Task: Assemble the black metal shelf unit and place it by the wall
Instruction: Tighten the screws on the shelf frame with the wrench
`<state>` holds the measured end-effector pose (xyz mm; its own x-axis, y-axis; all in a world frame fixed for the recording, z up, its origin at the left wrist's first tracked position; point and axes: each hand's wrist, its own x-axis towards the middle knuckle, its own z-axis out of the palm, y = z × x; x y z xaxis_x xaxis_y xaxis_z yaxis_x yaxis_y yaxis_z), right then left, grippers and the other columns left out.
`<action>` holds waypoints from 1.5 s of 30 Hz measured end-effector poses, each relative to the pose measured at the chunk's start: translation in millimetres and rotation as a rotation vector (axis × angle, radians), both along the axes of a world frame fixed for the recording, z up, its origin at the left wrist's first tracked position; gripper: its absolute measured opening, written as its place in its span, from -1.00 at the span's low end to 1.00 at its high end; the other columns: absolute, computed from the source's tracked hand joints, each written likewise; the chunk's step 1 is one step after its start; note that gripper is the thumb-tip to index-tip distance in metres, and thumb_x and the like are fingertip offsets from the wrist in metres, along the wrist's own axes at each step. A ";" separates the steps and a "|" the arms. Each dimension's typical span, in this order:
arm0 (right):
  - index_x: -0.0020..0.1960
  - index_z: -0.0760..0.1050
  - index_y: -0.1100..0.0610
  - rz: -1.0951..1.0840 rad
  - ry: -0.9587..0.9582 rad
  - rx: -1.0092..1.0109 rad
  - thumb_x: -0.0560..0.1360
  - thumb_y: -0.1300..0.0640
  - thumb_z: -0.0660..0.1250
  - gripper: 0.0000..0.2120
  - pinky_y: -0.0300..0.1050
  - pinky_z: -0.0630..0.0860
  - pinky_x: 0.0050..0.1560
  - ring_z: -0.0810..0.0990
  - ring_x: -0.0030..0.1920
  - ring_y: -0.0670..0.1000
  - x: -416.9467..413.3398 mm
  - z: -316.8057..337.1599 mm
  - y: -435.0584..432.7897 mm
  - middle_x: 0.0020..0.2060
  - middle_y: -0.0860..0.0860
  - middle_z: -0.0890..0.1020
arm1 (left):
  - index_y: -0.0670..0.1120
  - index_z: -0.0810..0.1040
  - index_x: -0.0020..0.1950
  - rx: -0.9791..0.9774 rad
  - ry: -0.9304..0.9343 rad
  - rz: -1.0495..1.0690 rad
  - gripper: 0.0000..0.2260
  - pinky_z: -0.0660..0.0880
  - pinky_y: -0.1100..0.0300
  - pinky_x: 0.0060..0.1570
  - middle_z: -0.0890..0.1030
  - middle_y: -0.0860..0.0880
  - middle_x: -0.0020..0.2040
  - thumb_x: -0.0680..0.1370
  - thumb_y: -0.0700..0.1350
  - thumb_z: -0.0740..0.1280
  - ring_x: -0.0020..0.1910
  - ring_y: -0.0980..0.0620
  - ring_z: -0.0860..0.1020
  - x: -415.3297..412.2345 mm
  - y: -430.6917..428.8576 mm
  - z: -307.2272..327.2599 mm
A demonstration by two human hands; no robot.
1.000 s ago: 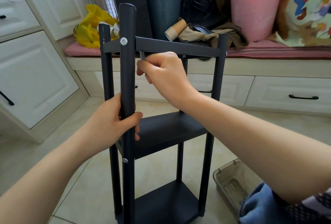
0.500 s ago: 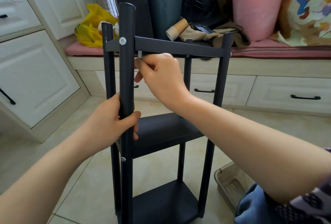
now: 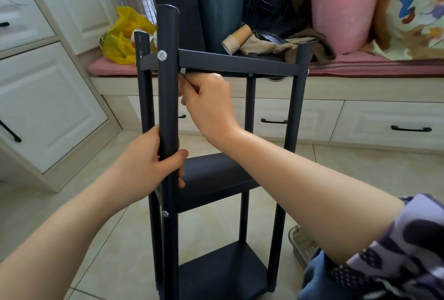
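The black metal shelf unit (image 3: 237, 63) stands upright on the tiled floor with three tiers and four round posts. My left hand (image 3: 149, 162) is wrapped around the near post (image 3: 168, 98) at mid height. A silver bolt head (image 3: 162, 55) shows on that post at the top tier. My right hand (image 3: 206, 105) is just under the top tier behind the post, fingers pinched on a small silver wrench (image 3: 183, 70) whose tip pokes up against the shelf's underside. Most of the tool is hidden in the hand.
A window bench with a pink cushion (image 3: 360, 65) carries a pink bucket (image 3: 343, 6), a dark bin (image 3: 219, 16), paper cups (image 3: 234, 40) and a yellow bag (image 3: 122, 40). White drawers (image 3: 384, 124) run behind. A clear plastic tray (image 3: 299, 243) lies on the floor at right.
My right hand has shifted slightly up and left under the top tier with the tool, wrist turning a little. The left hand keeps the same hold on the post.
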<state>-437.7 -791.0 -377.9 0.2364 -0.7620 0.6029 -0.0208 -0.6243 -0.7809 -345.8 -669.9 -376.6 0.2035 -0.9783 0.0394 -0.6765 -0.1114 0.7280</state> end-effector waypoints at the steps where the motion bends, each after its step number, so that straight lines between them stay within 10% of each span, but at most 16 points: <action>1: -0.16 0.62 0.22 0.001 0.001 0.003 0.62 0.25 0.27 -0.78 -0.40 0.45 -0.18 0.52 -0.36 -0.24 0.0 0.3 -0.3 -0.34 -0.07 0.61 | -0.14 0.35 -0.10 0.001 0.002 0.000 -0.83 0.59 0.24 -0.36 0.68 -0.11 -0.34 0.62 -0.20 0.32 -0.34 -0.06 0.70 0.0 -0.3 0.0; 10: -0.29 0.61 0.26 0.060 0.131 0.048 0.57 0.23 0.29 -0.71 -0.15 0.50 -0.21 0.57 -0.37 -0.01 -22.1 7.8 4.7 -0.49 -0.03 0.56 | -0.16 0.37 -0.11 0.003 0.013 -0.013 -0.83 0.59 0.26 -0.36 0.68 -0.11 -0.32 0.62 -0.20 0.33 -0.34 -0.05 0.70 -0.4 1.3 2.5; 16: -0.39 0.55 0.17 0.114 0.138 0.124 0.55 0.25 0.31 -0.67 -0.46 0.34 -0.39 0.46 -0.47 -0.25 -38.0 12.8 6.4 -0.62 -0.24 0.45 | -0.18 0.40 -0.08 0.009 -0.007 -0.026 -0.85 0.57 0.31 -0.34 0.69 -0.08 -0.31 0.62 -0.18 0.33 -0.33 -0.01 0.70 -2.3 2.0 3.0; 31: -0.27 0.63 0.18 0.072 0.101 0.063 0.59 0.23 0.30 -0.72 -0.39 0.48 -0.25 0.62 -0.33 -0.10 -31.2 16.4 7.3 -0.40 0.07 0.66 | -0.16 0.37 -0.07 -0.004 -0.029 -0.030 -0.84 0.55 0.33 -0.36 0.69 -0.10 -0.30 0.62 -0.17 0.33 -0.34 0.00 0.69 -2.9 -0.5 1.2; 45: -0.20 0.62 0.20 0.018 0.026 -0.003 0.60 0.26 0.30 -0.77 -0.42 0.45 -0.17 0.52 -0.37 -0.26 -5.8 2.7 3.5 -0.42 -0.20 0.53 | -0.20 0.35 -0.12 0.010 -0.028 -0.046 -0.81 0.54 0.29 -0.38 0.68 -0.13 -0.33 0.61 -0.20 0.33 -0.33 -0.03 0.70 -0.4 0.7 1.0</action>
